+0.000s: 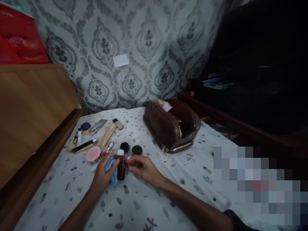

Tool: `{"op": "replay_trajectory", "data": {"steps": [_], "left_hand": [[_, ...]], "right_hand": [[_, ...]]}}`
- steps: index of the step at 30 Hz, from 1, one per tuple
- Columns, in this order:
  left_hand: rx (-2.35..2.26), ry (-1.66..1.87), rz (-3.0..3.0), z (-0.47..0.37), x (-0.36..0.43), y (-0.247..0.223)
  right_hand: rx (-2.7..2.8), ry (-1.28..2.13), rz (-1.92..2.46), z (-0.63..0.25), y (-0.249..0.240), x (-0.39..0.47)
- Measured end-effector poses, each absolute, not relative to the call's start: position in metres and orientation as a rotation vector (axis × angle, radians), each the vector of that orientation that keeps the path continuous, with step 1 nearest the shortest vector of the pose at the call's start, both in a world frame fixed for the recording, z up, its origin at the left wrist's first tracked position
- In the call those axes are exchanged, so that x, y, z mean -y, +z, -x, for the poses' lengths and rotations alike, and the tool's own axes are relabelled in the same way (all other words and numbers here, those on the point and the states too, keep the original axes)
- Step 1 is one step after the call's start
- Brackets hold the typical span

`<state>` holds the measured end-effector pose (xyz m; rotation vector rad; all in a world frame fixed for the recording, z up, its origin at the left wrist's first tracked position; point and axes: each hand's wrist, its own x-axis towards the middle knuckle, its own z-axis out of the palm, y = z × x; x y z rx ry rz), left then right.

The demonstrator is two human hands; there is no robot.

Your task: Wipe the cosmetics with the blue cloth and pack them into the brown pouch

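Observation:
A dark red-brown bottle [121,168] with a white cap stands upright between my hands. My left hand [103,175] is closed around a blue cloth [111,168] and the bottle's left side. At the bottle's right, my right hand [144,168] pinches with thumb and forefinger near a small pale purple item, too small to make out. Just behind the hands are a black round lid [124,147] and a dark green round item [137,150]. A pink round compact [93,154] lies left of them, beside a pink-capped tube [109,147].
A brown bag [166,125] lies unzipped at the back right. Brushes [84,146], a beige tube [108,136], a small bottle [117,124] and a blue-lidded jar [85,127] lie at the left. A wooden panel [33,118] borders the left side.

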<state>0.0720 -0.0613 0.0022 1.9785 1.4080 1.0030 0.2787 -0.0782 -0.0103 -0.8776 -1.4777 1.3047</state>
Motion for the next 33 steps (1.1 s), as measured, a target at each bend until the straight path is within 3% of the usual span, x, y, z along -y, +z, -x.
{"op": "replay_trajectory", "data": {"steps": [17, 33], "left_hand": [[-1.516, 0.977, -1.894, -0.058, 0.046, -0.014], [-1.648, 0.682, -2.007, -0.052, 0.050, -0.028]], "right_hand": [[1.406, 1.340, 0.975, -0.279, -0.004, 0.083], [1.611, 1.178, 1.002, -0.283, 0.012, 0.098]]}}
